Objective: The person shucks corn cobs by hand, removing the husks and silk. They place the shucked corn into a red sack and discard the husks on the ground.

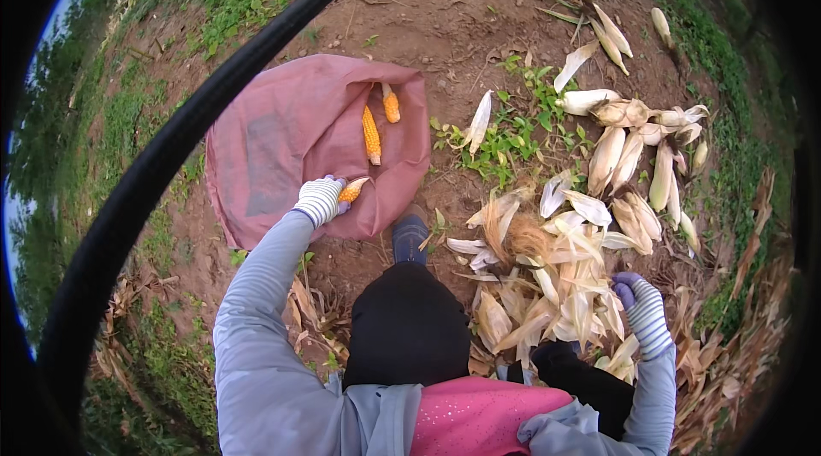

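Note:
My left hand [322, 199], in a striped glove, grips a husked maize cob [353, 191] at the mouth of a reddish woven sack [269, 109]. The sack lies on the soil with its opening turned to the right. Two more bare orange cobs show inside it, a long cob [371, 136] and a shorter cob [390, 104]. Over on the right, my right hand [628, 292], gloved alike, hangs beside a heap of stripped husks [564, 289]. Its fingers are curled, and whether anything is inside them is hidden.
Unhusked maize ears [616, 157] lie piled at the right. Corn silk [527, 239] tops the husk heap. Green weeds [507, 125] grow between sack and ears. My boot [409, 239] stands close to the sack's edge. A black strap or cable [192, 116] crosses the view at left.

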